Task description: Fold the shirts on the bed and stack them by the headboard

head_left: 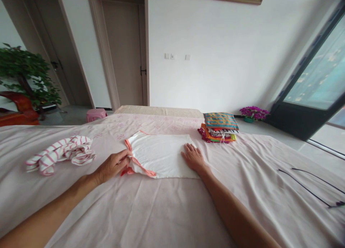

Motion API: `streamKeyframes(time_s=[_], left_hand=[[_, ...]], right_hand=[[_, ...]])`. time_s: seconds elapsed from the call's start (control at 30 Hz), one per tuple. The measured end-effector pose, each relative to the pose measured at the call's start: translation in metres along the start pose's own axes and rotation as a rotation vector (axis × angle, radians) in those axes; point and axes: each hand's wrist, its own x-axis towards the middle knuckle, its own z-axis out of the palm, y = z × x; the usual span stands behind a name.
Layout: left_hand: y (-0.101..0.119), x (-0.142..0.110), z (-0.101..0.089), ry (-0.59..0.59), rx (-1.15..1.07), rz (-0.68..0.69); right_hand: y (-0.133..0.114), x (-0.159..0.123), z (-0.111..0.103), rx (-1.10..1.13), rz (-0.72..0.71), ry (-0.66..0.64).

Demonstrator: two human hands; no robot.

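Observation:
A white garment with orange trim (161, 153) lies flat on the pink bedsheet (172, 212) in the middle of the view. My left hand (113, 165) pinches the garment's orange-trimmed left edge, fingers closed on the cloth. Flat on the garment's right side rests my right hand (192, 157), fingers stretched out and pressing the cloth down.
A crumpled red-and-white striped garment (61, 153) lies to the left. A stack of folded colourful clothes (219, 127) sits at the back right. A black cable (309, 185) runs over the sheet at far right. A pink stool (95, 114) and a plant (27, 75) stand beyond the bed.

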Motion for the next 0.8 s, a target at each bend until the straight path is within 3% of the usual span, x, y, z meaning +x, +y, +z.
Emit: streamKeyframes(time_s=[0.13, 0.3, 0.53, 0.8], left_hand=[[0.001, 0.045, 0.013, 0.077, -0.112, -0.061], [-0.018, 0.08, 0.035, 0.051, -0.221, -0.199], [-0.035, 0.064, 0.038, -0.113, -0.205, -0.286], [-0.007, 0.05, 0.036, -0.089, -0.06, -0.29]], right_hand=[[0.0, -0.002, -0.002, 0.007, -0.022, 0.021], [0.002, -0.003, -0.002, 0.012, -0.031, 0.038], [0.004, -0.001, 0.001, 0.023, -0.037, 0.059], [0.005, 0.0, 0.002, 0.016, -0.043, 0.063]])
